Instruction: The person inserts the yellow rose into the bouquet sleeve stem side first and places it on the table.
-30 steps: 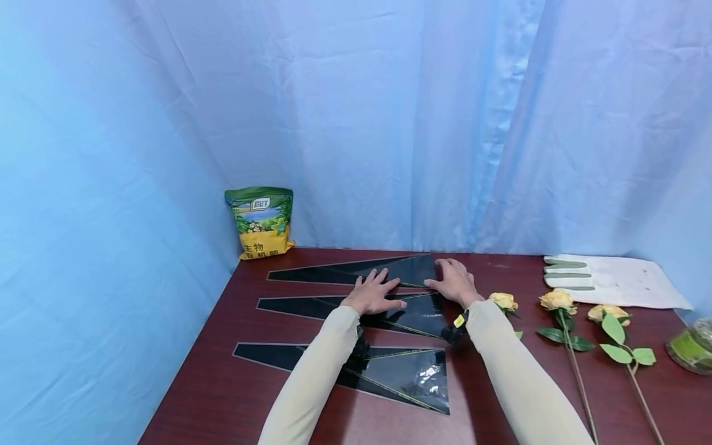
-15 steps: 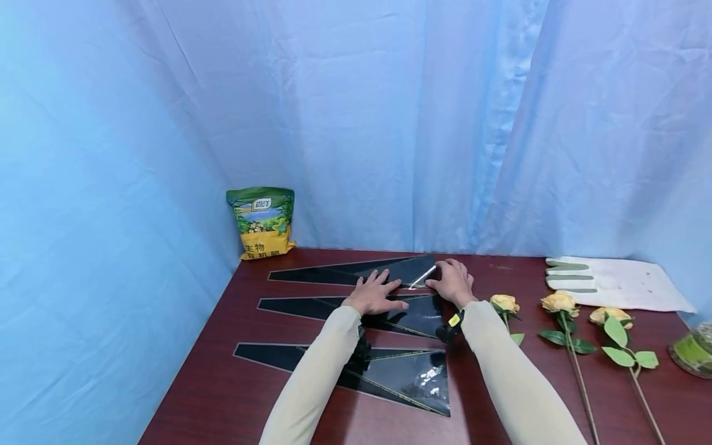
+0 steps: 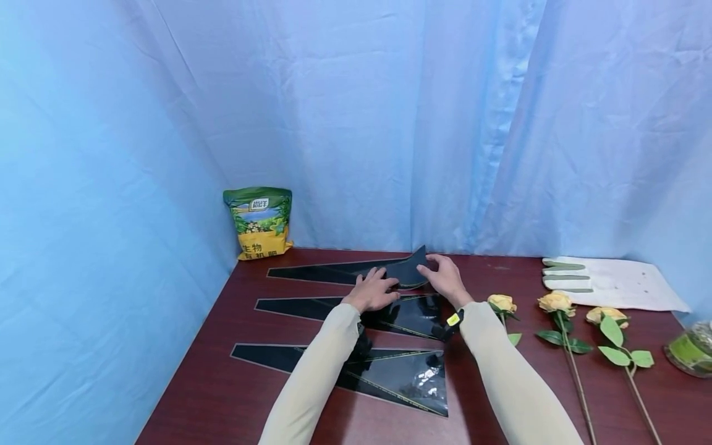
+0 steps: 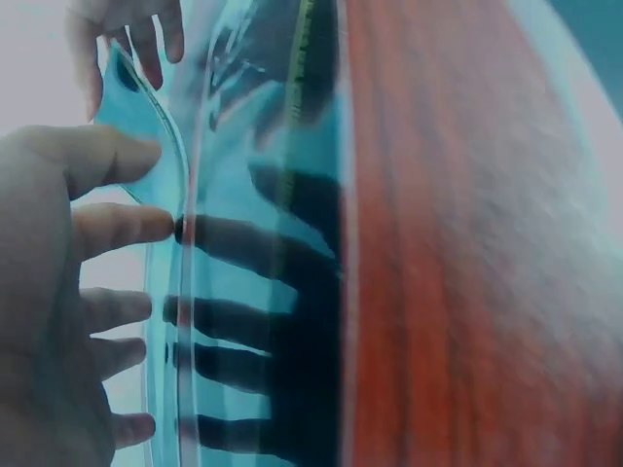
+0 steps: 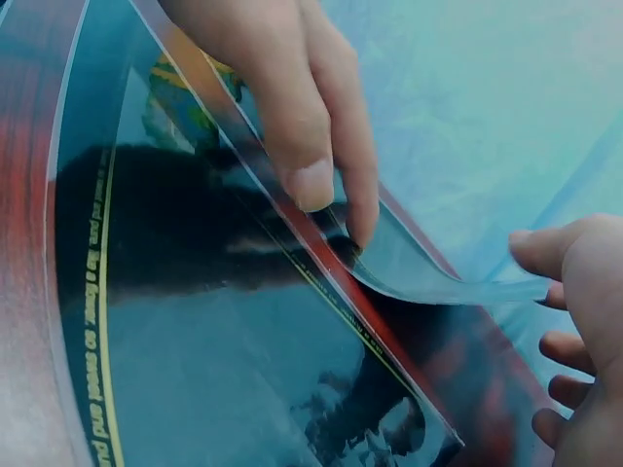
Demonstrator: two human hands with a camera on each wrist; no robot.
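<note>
Three black tapered plastic flower sleeves lie in rows, their wide ends to the right. On the far sleeve (image 3: 322, 272) my left hand (image 3: 372, 292) rests with its fingers spread. My right hand (image 3: 445, 278) pinches the wide end of that sleeve, which curves up off the table. In the right wrist view the lifted edge (image 5: 419, 277) bends up toward the right thumb; the fingers behind it are partly hidden. Below my hands is the middle sleeve (image 3: 300, 305), and closest to me lies the near sleeve (image 3: 414, 374), partly under my left forearm.
A green and yellow fertilizer bag (image 3: 258, 222) stands at the back left. On the right are several things: yellow roses (image 3: 556, 302), a white work glove (image 3: 623, 281) and a jar (image 3: 690, 349) with a green label. Blue curtains (image 3: 356, 123) close off the table's back and left.
The wide end of the far sleeve, flat a second ago, has risen and bent leftward in my right hand, which has shifted slightly left. The left hand stays nearly in place.
</note>
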